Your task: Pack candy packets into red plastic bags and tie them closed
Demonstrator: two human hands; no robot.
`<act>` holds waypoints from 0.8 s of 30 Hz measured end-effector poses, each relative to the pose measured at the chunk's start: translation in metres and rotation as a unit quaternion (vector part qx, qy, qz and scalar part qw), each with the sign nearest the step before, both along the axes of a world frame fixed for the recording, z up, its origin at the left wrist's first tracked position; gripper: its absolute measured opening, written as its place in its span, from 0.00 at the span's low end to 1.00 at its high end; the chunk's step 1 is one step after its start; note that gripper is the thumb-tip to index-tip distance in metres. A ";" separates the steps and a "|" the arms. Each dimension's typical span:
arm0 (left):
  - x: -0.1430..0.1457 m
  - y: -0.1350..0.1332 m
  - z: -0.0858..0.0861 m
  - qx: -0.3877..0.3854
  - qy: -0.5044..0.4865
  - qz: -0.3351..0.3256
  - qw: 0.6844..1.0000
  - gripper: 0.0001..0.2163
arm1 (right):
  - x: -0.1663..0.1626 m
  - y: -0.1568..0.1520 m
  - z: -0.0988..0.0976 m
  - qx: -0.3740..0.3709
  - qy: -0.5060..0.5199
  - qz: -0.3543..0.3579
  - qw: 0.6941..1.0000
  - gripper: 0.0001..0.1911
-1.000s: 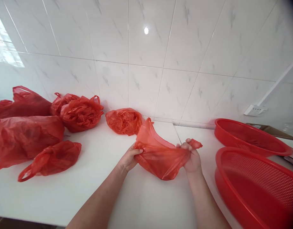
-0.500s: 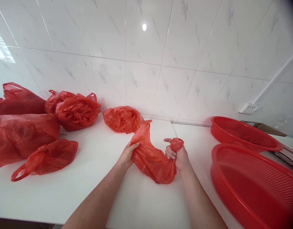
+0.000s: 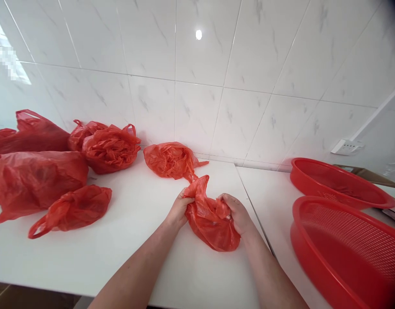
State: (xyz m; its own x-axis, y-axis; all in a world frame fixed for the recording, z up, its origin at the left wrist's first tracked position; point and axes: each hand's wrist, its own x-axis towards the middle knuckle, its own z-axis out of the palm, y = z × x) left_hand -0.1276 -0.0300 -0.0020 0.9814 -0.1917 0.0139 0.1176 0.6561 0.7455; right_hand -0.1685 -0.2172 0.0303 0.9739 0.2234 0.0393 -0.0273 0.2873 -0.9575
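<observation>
Between my hands is a thin red plastic bag (image 3: 213,231), its rounded lower part close over the white tabletop (image 3: 129,257). My left hand (image 3: 180,209) pinches the bag's left side, thumb on top, with a gathered end standing up beside it. On the other side my right hand (image 3: 236,214) is closed on the bunched right end of the same bag, fingers curled inward. What lies inside the bag cannot be made out. Just behind it sits another crumpled red bag (image 3: 170,159), close to the raised end of the held one.
Several red plastic bags (image 3: 39,180) are heaped at the left, one small bag (image 3: 83,206) with its handle toward me. Two red plastic baskets (image 3: 299,240) stand on the right. Behind is a tiled wall (image 3: 197,111) with a socket strip (image 3: 347,147).
My right hand has moved inward and turned, bringing its bunched end of the bag nearer my left hand. Its extended finger has curled in. The view has shifted slightly.
</observation>
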 end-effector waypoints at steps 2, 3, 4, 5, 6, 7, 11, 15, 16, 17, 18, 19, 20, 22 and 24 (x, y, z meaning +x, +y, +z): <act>-0.002 -0.001 0.002 0.004 -0.009 -0.016 1.000 0.12 | -0.002 0.003 0.003 -0.010 0.019 -0.002 1.000 0.19; -0.004 -0.001 0.004 0.006 -0.014 -0.026 1.000 0.11 | -0.003 0.004 0.004 -0.013 0.028 -0.002 1.000 0.22; -0.006 -0.002 0.005 0.008 -0.021 -0.037 0.999 0.10 | -0.004 0.005 0.005 -0.013 0.035 0.003 0.999 0.25; -0.007 -0.003 0.006 0.013 -0.027 -0.050 0.998 0.10 | -0.004 0.007 0.005 -0.012 0.040 0.013 0.999 0.27; -0.009 -0.004 0.007 0.022 -0.033 -0.064 0.997 0.10 | -0.004 0.008 0.004 -0.009 0.040 0.028 0.999 0.26; -0.010 -0.006 0.007 0.036 -0.040 -0.079 0.995 0.09 | -0.003 0.009 0.002 -0.004 0.038 0.043 0.998 0.25; -0.014 -0.011 0.004 0.137 -0.063 -0.119 0.981 0.06 | 0.004 0.012 -0.008 0.012 0.033 0.042 0.998 0.19; -0.019 -0.013 0.004 0.255 -0.123 -0.022 0.959 0.11 | 0.013 0.012 -0.014 0.025 0.048 -0.034 0.998 0.15; -0.021 -0.013 0.005 0.286 -0.163 0.018 0.944 0.16 | 0.014 0.012 -0.015 0.022 0.048 -0.045 0.998 0.16; -0.024 -0.013 0.008 0.315 -0.210 0.057 0.924 0.21 | 0.014 0.012 -0.015 0.015 0.050 -0.057 0.997 0.17; -0.026 -0.014 0.011 0.340 -0.258 0.086 0.900 0.25 | 0.014 0.013 -0.014 0.002 0.055 -0.066 0.996 0.18; -0.029 -0.014 0.013 0.360 -0.301 0.105 0.877 0.29 | 0.014 0.013 -0.013 -0.014 0.064 -0.076 0.995 0.18; -0.030 -0.015 0.016 0.377 -0.334 0.112 0.857 0.31 | 0.013 0.014 -0.013 -0.028 0.072 -0.084 0.993 0.18; -0.032 -0.016 0.018 0.403 -0.368 0.104 0.832 0.26 | 0.012 0.015 -0.012 -0.053 0.076 -0.092 0.991 0.18; -0.030 -0.017 0.017 0.414 -0.365 0.085 0.830 0.14 | 0.012 0.015 -0.012 -0.065 0.060 -0.083 0.993 0.17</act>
